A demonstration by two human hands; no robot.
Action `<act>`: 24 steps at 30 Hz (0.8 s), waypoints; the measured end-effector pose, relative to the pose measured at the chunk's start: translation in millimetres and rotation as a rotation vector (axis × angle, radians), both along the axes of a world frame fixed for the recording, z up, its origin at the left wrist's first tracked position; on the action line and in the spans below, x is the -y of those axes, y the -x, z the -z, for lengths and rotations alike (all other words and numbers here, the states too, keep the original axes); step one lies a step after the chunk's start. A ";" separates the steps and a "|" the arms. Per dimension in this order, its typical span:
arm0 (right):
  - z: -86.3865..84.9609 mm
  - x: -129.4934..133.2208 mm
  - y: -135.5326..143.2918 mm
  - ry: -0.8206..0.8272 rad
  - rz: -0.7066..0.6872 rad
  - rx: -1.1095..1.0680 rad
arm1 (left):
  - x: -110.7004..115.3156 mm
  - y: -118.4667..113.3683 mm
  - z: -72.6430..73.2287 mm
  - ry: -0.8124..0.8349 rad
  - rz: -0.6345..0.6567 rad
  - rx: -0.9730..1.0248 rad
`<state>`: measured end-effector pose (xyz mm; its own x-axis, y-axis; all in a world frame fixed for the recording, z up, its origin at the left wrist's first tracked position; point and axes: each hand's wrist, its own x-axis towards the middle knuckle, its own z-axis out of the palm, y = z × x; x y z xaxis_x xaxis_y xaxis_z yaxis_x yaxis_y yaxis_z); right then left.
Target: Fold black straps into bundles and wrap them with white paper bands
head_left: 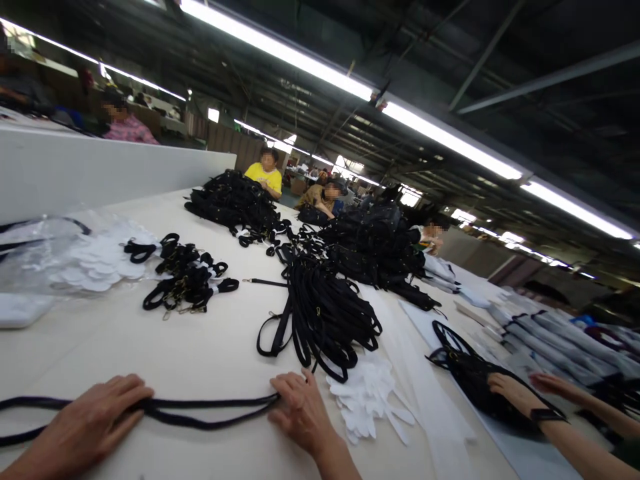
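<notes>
A long black strap (pixel 215 421) lies doubled across the near part of the white table (pixel 200 347). Its strands run out of view at the left. My left hand (pixel 93 423) is closed over both strands, thumb and fingers together around them. At the doubled right end, my right hand (pixel 303 413) grips the strap between thumb and fingers. Just beyond it spreads a large bundle of black straps (pixel 325 313) with a few gold-coloured metal clips. White cut-out tags (pixel 367 397) lie in a loose heap to the right of my right hand.
Small coiled black straps with clips (pixel 187 277) sit left of centre, beside a clear bag of white tags (pixel 100 257). Black piles (pixel 235 203) stand farther back. At right, a co-worker's hands (pixel 515 393) handle a black bag (pixel 480 377). A grey partition (pixel 100 167) borders the table.
</notes>
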<state>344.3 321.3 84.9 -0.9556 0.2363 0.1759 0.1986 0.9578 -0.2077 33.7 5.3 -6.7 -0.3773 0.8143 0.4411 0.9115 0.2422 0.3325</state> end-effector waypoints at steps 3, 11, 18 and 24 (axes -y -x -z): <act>18.8 11.7 21.2 -0.046 -0.043 0.051 | -23.3 -24.5 2.1 0.055 0.117 -0.121; 42.1 20.1 44.8 -0.152 0.191 0.088 | -89.1 -69.7 -17.8 0.148 0.175 0.175; 8.4 -23.6 5.4 -0.067 0.095 0.068 | -101.7 -48.3 -31.6 0.216 0.052 0.261; -11.5 -46.3 -11.4 -0.263 0.201 0.224 | -107.3 -39.0 -46.5 0.267 -0.035 0.233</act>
